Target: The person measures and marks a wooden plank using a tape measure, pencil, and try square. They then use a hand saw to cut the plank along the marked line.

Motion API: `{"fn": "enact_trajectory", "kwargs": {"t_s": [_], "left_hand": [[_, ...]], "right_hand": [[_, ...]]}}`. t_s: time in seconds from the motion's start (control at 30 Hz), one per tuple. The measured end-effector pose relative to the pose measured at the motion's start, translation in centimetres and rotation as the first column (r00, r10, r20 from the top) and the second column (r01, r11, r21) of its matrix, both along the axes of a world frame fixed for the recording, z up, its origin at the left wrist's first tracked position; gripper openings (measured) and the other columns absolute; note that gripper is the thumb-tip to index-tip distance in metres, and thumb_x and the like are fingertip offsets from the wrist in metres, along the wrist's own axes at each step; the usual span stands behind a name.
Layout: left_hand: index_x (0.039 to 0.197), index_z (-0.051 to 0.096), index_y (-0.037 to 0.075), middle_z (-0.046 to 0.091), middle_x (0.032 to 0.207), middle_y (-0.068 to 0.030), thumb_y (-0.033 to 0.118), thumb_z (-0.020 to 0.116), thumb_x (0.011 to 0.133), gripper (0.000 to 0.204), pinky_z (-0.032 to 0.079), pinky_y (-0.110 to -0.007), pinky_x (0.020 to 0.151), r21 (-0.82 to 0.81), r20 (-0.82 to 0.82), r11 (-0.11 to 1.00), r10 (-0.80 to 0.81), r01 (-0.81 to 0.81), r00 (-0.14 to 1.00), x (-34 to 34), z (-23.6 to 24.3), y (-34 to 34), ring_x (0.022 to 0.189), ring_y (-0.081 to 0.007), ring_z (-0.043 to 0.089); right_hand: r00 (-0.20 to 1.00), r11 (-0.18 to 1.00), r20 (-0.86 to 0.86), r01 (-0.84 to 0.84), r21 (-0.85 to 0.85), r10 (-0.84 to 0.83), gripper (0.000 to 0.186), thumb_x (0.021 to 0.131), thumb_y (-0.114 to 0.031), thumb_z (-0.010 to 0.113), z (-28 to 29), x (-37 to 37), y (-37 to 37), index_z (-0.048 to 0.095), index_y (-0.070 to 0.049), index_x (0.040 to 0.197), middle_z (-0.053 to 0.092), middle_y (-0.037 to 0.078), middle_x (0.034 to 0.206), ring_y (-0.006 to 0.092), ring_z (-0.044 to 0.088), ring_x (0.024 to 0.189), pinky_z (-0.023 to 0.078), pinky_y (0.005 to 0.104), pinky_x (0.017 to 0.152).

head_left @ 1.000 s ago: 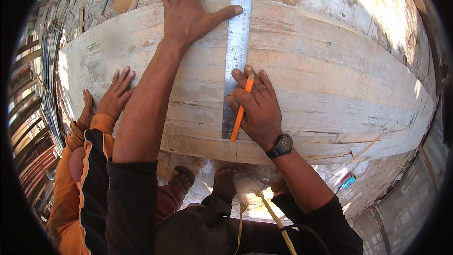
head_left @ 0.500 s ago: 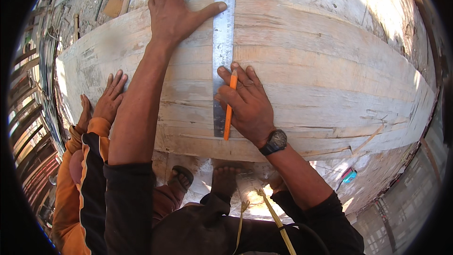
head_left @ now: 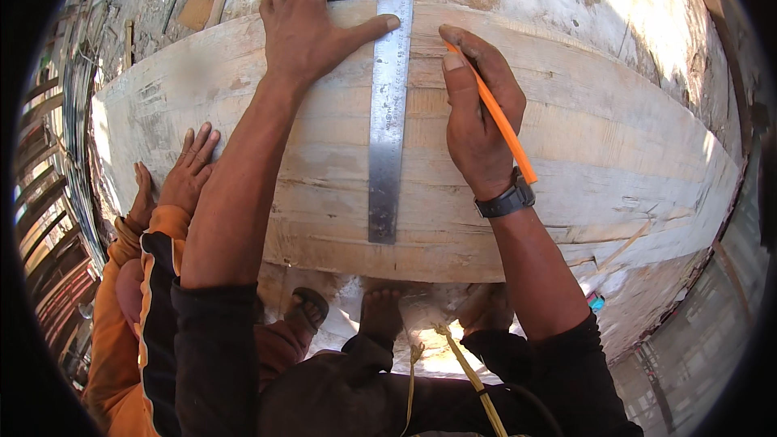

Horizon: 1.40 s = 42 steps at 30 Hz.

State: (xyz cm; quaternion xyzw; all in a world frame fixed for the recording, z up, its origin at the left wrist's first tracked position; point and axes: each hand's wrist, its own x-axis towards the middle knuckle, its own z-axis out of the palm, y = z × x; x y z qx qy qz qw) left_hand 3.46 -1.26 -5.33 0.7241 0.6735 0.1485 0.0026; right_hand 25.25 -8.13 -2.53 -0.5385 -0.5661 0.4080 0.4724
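A metal try square (head_left: 387,113) lies across the pale, worn plywood board (head_left: 615,137). My left hand (head_left: 303,36) grips the square near its dark stock at the top, thumb resting on the blade. Just right of the blade, my right hand (head_left: 473,137) holds an orange pencil (head_left: 506,133) between closed fingers, one end near the board's upper part.
Another person's hands (head_left: 182,178) rest on the board's left end. Wood scraps (head_left: 194,12) lie beyond it. Dark slats (head_left: 44,194) line the left; grey sheeting (head_left: 712,332) is at right. Feet (head_left: 380,307) and a small cyan object (head_left: 596,303) are below the board.
My right hand has lifted off the lower blade and moved up and right with the pencil, exposing the blade. My left hand still holds the square.
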Motion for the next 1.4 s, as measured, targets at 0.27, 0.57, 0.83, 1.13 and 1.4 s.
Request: {"fn": "enact_trajectory", "kwargs": {"t_s": [0.27, 0.57, 0.83, 1.13, 1.4], "left_hand": [[0.145, 0.054, 0.018, 0.047, 0.143, -0.0147, 0.073, 0.084, 0.064, 0.102, 0.028, -0.054, 0.119, 0.042, 0.010, 0.999, -0.002, 0.001, 1.000, -0.3, -0.5, -0.1, 0.143, -0.0368, 0.036], [0.138, 0.055, 0.010, 0.050, 0.137, -0.0174, 0.062, 0.086, 0.065, 0.095, 0.032, -0.053, 0.114, 0.071, 0.080, 0.997, -0.029, 0.023, 0.996, 0.0, 0.6, 0.0, 0.135, -0.0375, 0.041], [0.134, 0.055, 0.005, 0.052, 0.131, -0.0195, 0.056, 0.088, 0.065, 0.092, 0.034, -0.053, 0.112, 0.065, 0.143, 0.997, -0.061, 0.052, 0.988, -0.1, 1.5, 0.1, 0.129, -0.0384, 0.045], [0.136, 0.054, 0.003, 0.050, 0.133, -0.0210, 0.059, 0.087, 0.067, 0.095, 0.032, -0.054, 0.113, 0.033, 0.129, 0.999, -0.033, 0.029, 0.991, -0.1, 1.5, -0.1, 0.131, -0.0388, 0.042], [0.137, 0.054, 0.003, 0.050, 0.136, -0.0215, 0.060, 0.086, 0.067, 0.096, 0.031, -0.055, 0.114, 0.032, 0.147, 0.999, -0.034, 0.030, 0.988, 0.0, 1.4, -0.1, 0.134, -0.0392, 0.041]], "right_hand": [[0.997, 0.997, 0.007, 0.075, 0.013, -0.075, 0.012, 0.089, -0.005, 0.069, -1.9, -1.0, 2.9, 0.064, 0.000, 0.098, 0.074, 0.010, 0.082, 0.0138, 0.071, 0.073, 0.055, 0.0267, 0.063], [0.993, 0.994, 0.098, 0.064, 0.085, -0.072, 0.009, 0.092, -0.008, 0.069, -1.6, -1.8, 3.7, 0.064, 0.000, 0.093, 0.071, 0.010, 0.072, 0.0157, 0.069, 0.062, 0.053, 0.0296, 0.057], [0.969, 0.986, 0.247, -0.021, 0.163, -0.020, 0.009, 0.091, -0.006, 0.067, -0.3, -2.2, 3.8, 0.060, -0.001, 0.088, 0.066, 0.012, 0.067, 0.0209, 0.066, 0.057, 0.050, 0.0329, 0.053], [0.946, 0.995, 0.316, -0.085, 0.047, 0.066, 0.011, 0.087, 0.001, 0.064, 1.0, -2.4, -1.8, 0.054, -0.001, 0.089, 0.060, 0.015, 0.073, 0.0329, 0.062, 0.062, 0.049, 0.0390, 0.055], [0.915, 0.985, 0.367, -0.169, -0.031, 0.168, 0.017, 0.083, 0.006, 0.066, 1.6, -1.8, -9.5, 0.056, -0.001, 0.094, 0.063, 0.014, 0.080, 0.0313, 0.065, 0.066, 0.052, 0.0380, 0.057]]}}
